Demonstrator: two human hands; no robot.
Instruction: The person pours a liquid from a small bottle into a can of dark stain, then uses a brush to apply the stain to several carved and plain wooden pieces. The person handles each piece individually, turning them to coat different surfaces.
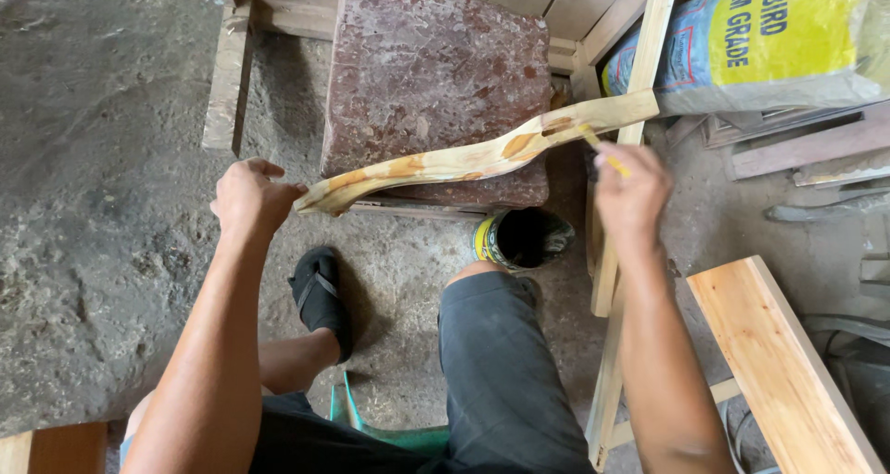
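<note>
— Two hands at work here. What is hard to make out?

— The thin yellow stick [604, 155] in the right hand [630, 189]: only a short length shows above and at the fingers, so its tip and kind are unclear. The open tin [522, 238] at centre is dark inside, and its contents cannot be seen. The sack [769, 43] at upper right is cut off by the frame edge, and the green object [389, 428] between the legs is mostly hidden.

— And each grip?

— The left hand [248, 196], left of centre, is closed around the lower end of a curved wooden piece [473, 154]. The right hand's grip is narrow, pinched on the yellow stick, whose upper end touches the curved piece near its upper right end.

— Where does the curved piece lie?

— It runs from the left hand up to the right across the middle of the frame, over a reddish stone block [436, 66].

— The surroundings?

— A rough grey concrete floor [102, 159] with dust. A pale plank [779, 363] sits at lower right, a wooden frame [640, 113] stands by the right hand, and a black sandal [320, 293] rests on the floor below the left hand.
</note>
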